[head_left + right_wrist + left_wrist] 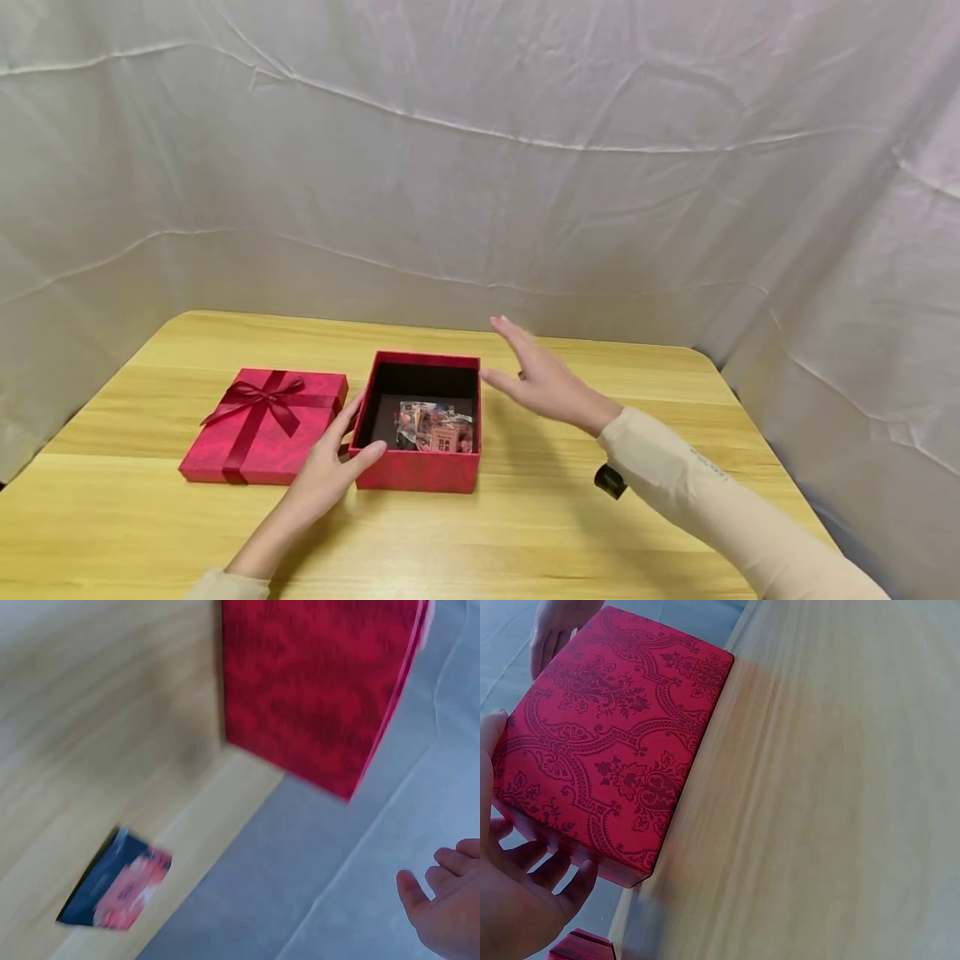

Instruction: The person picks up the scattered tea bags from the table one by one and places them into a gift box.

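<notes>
An open red patterned gift box (420, 472) stands on the table, several small shiny packets (435, 429) lying inside on its dark bottom. My left hand (330, 467) holds the box's near left corner, thumb over the front rim and fingers against the left wall; the left wrist view shows the hand (532, 892) at the patterned box (615, 742). Nothing is in my right hand (551, 383), raised just right of the box with fingers spread. In the right wrist view, a dark and pink packet (120, 881) lies on the table near the box.
Left of the box lies its red lid (300, 433) with a dark red ribbon bow (262, 400). The yellow wooden table (525, 542) ends at pale cloth walls (480, 167) behind and at the sides. A black device (611, 481) sits at my right wrist.
</notes>
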